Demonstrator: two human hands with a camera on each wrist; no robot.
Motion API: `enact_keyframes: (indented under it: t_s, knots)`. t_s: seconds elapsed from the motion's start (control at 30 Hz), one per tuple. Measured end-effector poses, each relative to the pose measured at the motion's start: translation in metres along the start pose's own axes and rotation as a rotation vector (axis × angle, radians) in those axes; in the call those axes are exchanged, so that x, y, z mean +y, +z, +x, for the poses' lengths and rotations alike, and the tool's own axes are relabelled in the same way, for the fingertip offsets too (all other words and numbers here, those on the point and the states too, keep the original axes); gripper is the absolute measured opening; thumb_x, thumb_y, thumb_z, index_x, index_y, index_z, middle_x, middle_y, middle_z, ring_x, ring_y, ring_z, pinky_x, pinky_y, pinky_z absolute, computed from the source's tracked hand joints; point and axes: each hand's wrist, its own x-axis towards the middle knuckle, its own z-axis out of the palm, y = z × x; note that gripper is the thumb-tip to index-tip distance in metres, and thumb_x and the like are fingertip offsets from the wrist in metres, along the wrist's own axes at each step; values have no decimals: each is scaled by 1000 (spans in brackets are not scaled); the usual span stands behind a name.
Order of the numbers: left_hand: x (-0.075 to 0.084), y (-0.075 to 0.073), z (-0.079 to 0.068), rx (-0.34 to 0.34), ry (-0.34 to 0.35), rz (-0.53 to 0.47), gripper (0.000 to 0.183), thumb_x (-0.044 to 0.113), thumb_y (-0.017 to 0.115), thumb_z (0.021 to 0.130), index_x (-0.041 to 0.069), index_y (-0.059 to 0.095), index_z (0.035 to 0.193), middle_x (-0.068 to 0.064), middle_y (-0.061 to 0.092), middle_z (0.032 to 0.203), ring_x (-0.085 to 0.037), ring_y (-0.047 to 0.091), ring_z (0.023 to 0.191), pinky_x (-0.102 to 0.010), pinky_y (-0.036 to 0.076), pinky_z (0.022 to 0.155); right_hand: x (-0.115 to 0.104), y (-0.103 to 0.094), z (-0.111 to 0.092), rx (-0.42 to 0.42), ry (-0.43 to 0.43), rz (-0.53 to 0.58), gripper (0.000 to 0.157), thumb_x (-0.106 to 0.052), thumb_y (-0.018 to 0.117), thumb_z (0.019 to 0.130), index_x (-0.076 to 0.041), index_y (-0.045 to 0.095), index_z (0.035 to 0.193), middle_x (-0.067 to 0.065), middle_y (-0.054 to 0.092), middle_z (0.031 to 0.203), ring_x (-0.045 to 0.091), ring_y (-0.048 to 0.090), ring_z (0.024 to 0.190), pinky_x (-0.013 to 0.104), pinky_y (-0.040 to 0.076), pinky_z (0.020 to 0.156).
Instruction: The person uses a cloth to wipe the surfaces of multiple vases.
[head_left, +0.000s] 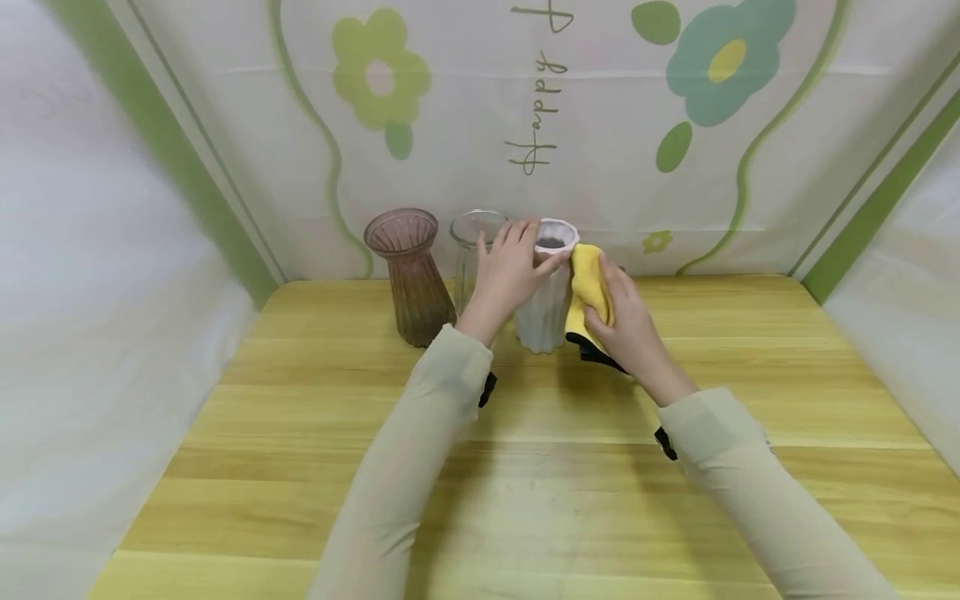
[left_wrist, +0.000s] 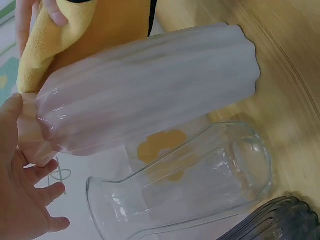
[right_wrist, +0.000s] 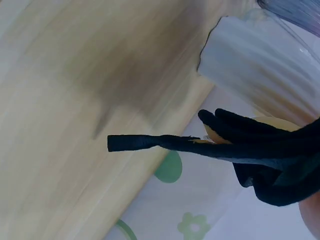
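A white fluted vase (head_left: 542, 321) with a pale pink neck stands upright near the back of the table. My left hand (head_left: 512, 265) holds it by the rim, thumb at the front and fingers round the far left side, several of them spread in the left wrist view. From the right, my right hand (head_left: 632, 327) grips a bunched yellow cloth (head_left: 588, 279) with black edging, held against the vase's neck. The cloth's black edging (right_wrist: 280, 145) hangs down in the right wrist view, hiding most of that hand.
Left of the white vase stand a clear glass vase (left_wrist: 200, 175) and a purple-brown ribbed vase (head_left: 420, 292). Behind them rises a white curtain (head_left: 465, 108) with printed flowers. The wooden table (head_left: 540, 500) extends toward the front.
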Motion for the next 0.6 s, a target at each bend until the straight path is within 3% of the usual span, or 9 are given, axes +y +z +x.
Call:
enact_keyframes:
  t_s: [0.37, 0.5, 0.6]
  knots:
    - [-2, -1, -11, 4, -1, 5, 76, 65, 36, 93, 18, 25, 152, -3, 32, 156, -25, 25, 147, -56, 11, 120, -7, 16, 1, -71, -18, 1, 77, -10, 59, 91, -2, 13, 153, 32, 24, 151, 47, 47, 119, 58, 48, 92]
    - [-2, -1, -13, 15, -12, 1, 75, 64, 37, 93, 18, 26, 152, -2, 34, 155, -24, 26, 146, -55, 12, 120, -8, 21, 1, -88, -7, 26, 80, -17, 59, 93, -5, 8, 154, 30, 19, 153, 47, 40, 128, 60, 41, 101]
    - [-1, -1, -13, 31, -31, -10, 76, 66, 39, 92, 18, 29, 151, -2, 37, 153, -23, 28, 145, -55, 13, 120, -9, 23, 1, -104, 24, 38, 73, -28, 48, 99, -10, 5, 155, 25, 15, 156, 47, 30, 138, 62, 31, 110]
